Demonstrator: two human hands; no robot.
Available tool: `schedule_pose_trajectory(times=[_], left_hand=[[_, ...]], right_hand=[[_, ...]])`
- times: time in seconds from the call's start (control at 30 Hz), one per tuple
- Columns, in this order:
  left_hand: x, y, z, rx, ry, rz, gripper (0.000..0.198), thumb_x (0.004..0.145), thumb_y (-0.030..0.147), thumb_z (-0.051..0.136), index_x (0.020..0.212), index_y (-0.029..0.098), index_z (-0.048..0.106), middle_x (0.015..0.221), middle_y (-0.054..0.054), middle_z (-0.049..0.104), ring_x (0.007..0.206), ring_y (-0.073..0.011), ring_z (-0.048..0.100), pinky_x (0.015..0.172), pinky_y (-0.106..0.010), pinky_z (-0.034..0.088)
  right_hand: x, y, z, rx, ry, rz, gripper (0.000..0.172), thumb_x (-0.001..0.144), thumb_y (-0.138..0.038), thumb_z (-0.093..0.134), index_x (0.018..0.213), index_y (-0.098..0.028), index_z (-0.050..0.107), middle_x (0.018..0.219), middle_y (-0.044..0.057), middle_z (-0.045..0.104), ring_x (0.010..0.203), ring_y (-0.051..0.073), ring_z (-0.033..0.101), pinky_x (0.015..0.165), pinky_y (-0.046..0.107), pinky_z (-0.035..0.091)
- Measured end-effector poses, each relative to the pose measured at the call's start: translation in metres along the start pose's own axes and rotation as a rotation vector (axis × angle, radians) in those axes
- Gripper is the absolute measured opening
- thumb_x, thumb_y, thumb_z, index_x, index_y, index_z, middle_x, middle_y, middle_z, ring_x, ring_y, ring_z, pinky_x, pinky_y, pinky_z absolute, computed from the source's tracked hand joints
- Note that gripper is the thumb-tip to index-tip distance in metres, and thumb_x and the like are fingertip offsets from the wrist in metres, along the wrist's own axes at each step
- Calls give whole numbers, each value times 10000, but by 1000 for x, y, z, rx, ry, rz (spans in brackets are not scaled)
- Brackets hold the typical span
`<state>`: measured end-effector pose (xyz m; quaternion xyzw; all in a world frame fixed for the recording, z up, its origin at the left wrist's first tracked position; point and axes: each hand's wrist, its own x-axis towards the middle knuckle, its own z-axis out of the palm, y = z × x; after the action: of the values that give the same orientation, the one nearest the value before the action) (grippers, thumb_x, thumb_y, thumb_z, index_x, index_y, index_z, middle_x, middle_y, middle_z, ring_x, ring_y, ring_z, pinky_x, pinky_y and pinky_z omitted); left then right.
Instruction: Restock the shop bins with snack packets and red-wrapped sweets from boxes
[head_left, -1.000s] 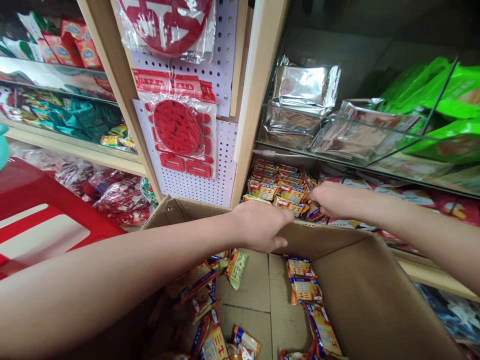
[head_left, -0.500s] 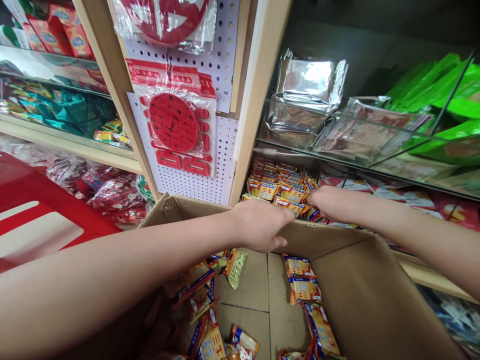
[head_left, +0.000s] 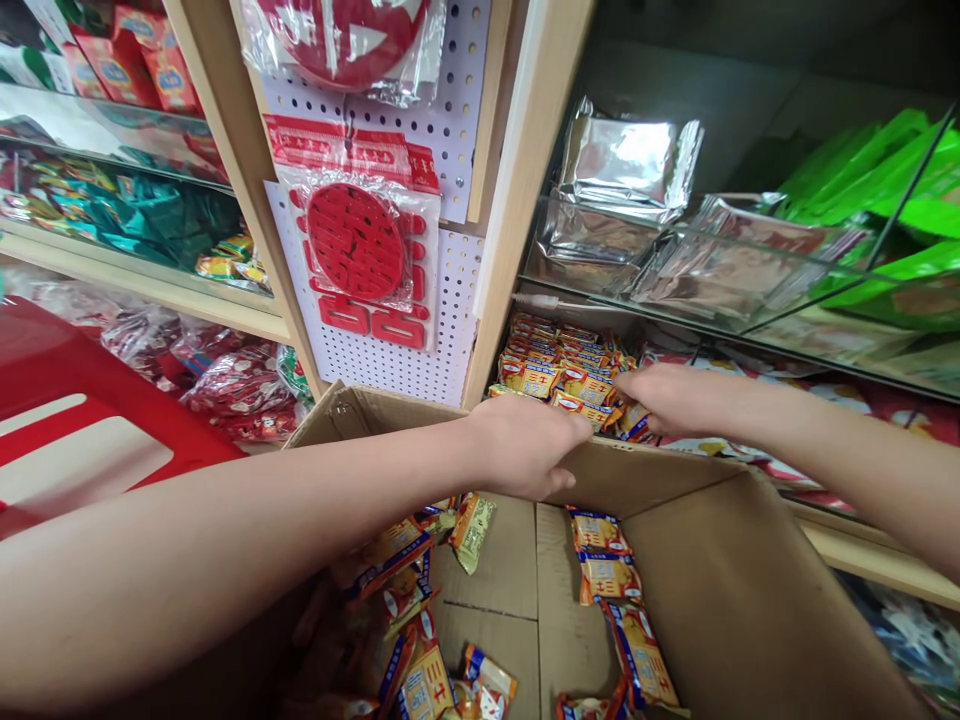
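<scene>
My left hand (head_left: 525, 445) is closed round the far rim of an open cardboard box (head_left: 720, 590), its fingers curled over the edge. My right hand (head_left: 667, 400) reaches past that rim onto the lower shelf, fingers bent down on a stack of orange and yellow snack packets (head_left: 559, 365). Whether it grips a packet is hidden. More of the same packets (head_left: 626, 620) lie loose on the box's bottom.
A wooden shelf post (head_left: 517, 190) stands just behind the box. A pegboard (head_left: 420, 330) holds red paper cutouts (head_left: 356, 245). Silver foil bags (head_left: 626, 175) and green bags (head_left: 900, 200) lie on the upper glass shelf. A red stool (head_left: 67, 430) stands at left.
Both hands stay almost where they were. The view has shifted slightly, and my right hand's fingers have pressed down a little on the shelf packets.
</scene>
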<state>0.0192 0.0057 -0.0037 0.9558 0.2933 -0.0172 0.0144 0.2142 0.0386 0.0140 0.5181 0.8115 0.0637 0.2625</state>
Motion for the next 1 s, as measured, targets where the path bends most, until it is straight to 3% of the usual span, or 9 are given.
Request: schedule_pose_trajectory(times=[0.23, 0.47, 0.87, 1.0], left_hand=[[0, -1, -1, 6, -4, 0, 304, 734, 414, 460, 942, 195, 490, 896, -64, 620, 766, -225, 595, 605, -328, 450], [-1, -1, -1, 10, -8, 0, 303, 733, 406, 455, 949, 197, 489, 904, -63, 624, 775, -230, 594, 611, -330, 449], [0, -2, 1, 53, 29, 22, 278, 731, 397, 443, 919, 197, 480, 890, -56, 625, 753, -224, 598, 587, -321, 442], [-1, -2, 3, 67, 62, 40, 275, 729, 405, 436, 903, 195, 476, 874, -49, 627, 742, -235, 603, 567, -329, 448]], right_hand=[[5, -5, -3, -50, -54, -15, 248, 669, -34, 447, 830, -81, 630, 823, 143, 649, 789, 227, 608, 600, 260, 408], [7, -8, 14, 5, 43, -60, 229, 677, -29, 472, 839, -66, 630, 881, 160, 636, 786, 220, 611, 630, 249, 417], [3, -2, 4, -53, 32, -52, 230, 644, -22, 454, 726, -97, 655, 700, 132, 654, 676, 224, 619, 514, 249, 376], [4, -9, 9, -35, 65, -76, 247, 677, -11, 434, 748, -86, 658, 749, 144, 659, 707, 220, 619, 554, 250, 398]])
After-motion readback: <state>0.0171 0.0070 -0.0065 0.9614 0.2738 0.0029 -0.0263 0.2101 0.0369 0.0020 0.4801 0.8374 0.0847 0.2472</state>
